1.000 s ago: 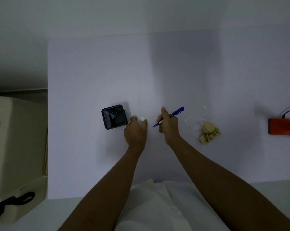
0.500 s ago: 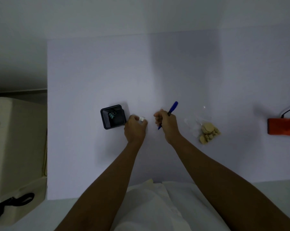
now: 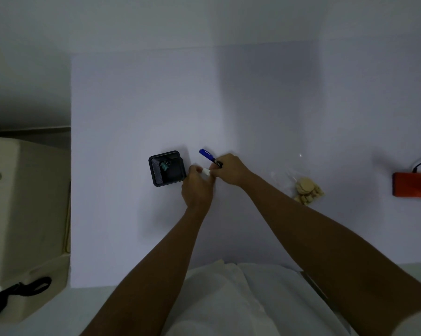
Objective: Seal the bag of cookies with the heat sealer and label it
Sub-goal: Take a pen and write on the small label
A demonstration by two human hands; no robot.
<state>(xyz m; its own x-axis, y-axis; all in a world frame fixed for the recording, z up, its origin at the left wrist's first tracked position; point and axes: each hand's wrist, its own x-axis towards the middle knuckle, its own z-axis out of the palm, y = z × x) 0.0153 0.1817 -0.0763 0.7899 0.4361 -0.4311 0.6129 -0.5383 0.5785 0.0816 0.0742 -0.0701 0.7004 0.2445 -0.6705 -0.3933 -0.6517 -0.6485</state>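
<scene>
The bag of cookies lies flat on the white table, to the right of both hands and touching neither, with the orange heat sealer well apart at the far right edge. Whether its clear top is sealed cannot be told. The work appears to be the labelling: the left hand pinches a small white label, and the right hand, fingers curled round a blue marker, meets it there. To do this well, hold the label steady and keep the marker clear of it. Just left sits a black tray holding a binder clip.
</scene>
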